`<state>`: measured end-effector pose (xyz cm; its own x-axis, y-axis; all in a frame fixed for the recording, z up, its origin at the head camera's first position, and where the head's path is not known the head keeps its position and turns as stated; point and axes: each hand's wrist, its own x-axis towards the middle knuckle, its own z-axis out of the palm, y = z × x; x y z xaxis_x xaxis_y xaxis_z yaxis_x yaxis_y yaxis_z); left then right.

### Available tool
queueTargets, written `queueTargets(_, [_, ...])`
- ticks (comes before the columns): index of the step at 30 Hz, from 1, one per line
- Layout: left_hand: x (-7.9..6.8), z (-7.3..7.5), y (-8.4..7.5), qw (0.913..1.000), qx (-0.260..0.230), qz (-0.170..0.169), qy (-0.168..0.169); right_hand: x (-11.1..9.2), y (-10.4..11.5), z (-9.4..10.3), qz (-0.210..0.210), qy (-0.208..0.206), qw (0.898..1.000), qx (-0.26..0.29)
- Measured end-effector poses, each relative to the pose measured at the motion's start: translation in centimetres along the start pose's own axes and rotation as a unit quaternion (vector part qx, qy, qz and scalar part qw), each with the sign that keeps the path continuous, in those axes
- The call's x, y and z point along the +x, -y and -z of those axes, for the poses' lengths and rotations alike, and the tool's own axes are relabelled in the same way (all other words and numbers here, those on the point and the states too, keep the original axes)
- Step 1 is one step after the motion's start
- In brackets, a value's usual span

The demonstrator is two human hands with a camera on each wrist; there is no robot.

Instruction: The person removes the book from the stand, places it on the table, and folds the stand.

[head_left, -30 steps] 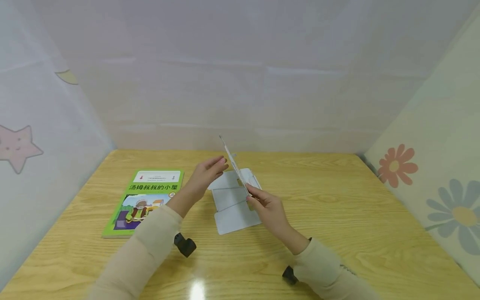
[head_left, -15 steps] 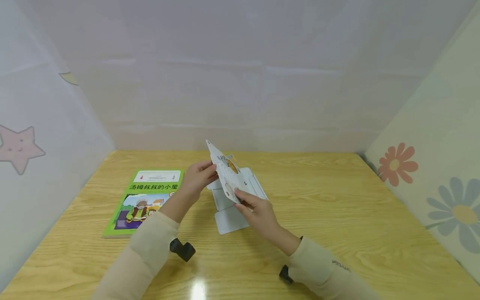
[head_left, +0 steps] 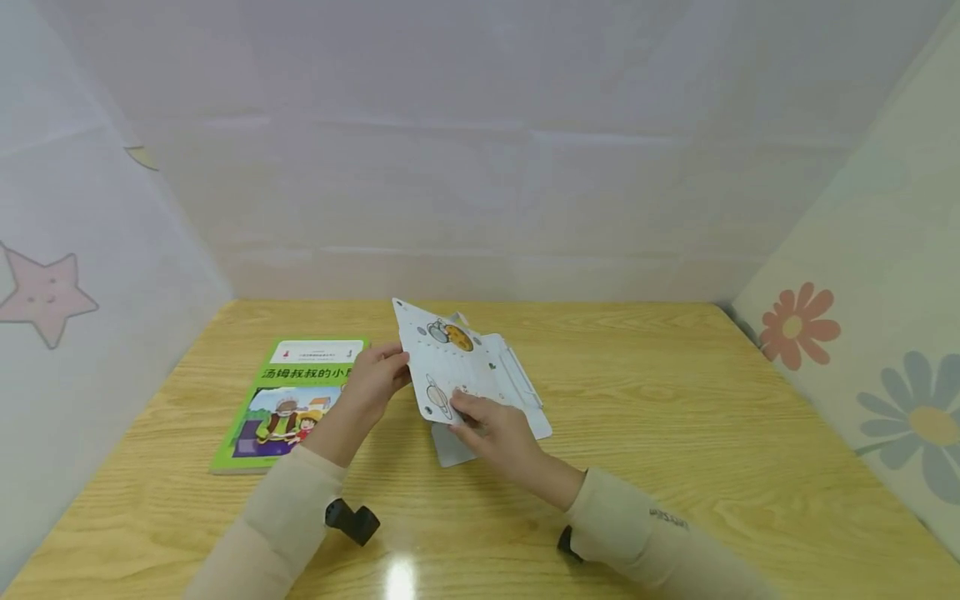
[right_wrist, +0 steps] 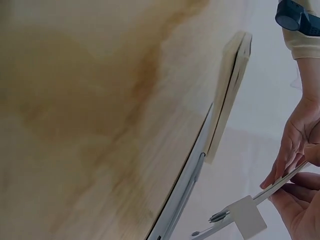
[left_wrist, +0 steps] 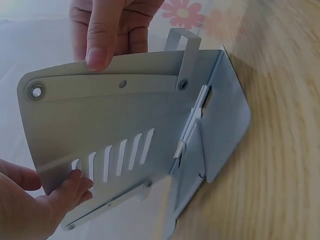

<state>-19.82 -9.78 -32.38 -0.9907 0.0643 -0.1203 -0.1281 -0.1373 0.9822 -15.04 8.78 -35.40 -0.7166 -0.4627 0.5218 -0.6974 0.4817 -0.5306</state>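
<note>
A white metal book stand with planets printed on its panel stands between both hands, the panel tilted up from a base on the table. My left hand grips the panel's left edge. My right hand pinches the near edge, thumb on one face and fingers on the other. In the left wrist view, the stand's back shows a row of slots and a hinge joining panel to base. A small bracket sticks out from the panel's edge in the right wrist view.
A green-covered picture book lies flat on the wooden table, left of the stand. Pale fabric walls close in the back and sides. A black wrist camera hangs by the left sleeve.
The stand's panel has swung down towards the left, so its printed face now shows from above. The left hand has closed on its left edge; the right hand has shifted left with the near edge.
</note>
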Motion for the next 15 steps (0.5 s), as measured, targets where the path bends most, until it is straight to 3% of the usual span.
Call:
queueTargets(5, [-0.2,0.9,0.7,0.9992,-0.006,0.029,-0.028,0.0,0.1,-0.5,-0.003,0.02,1.0,-0.023])
queueTargets(15, [-0.4,2.1,1.8,0.996,-0.018,0.075,-0.043,0.2,0.5,-1.3,-0.012,0.097,0.99,-0.098])
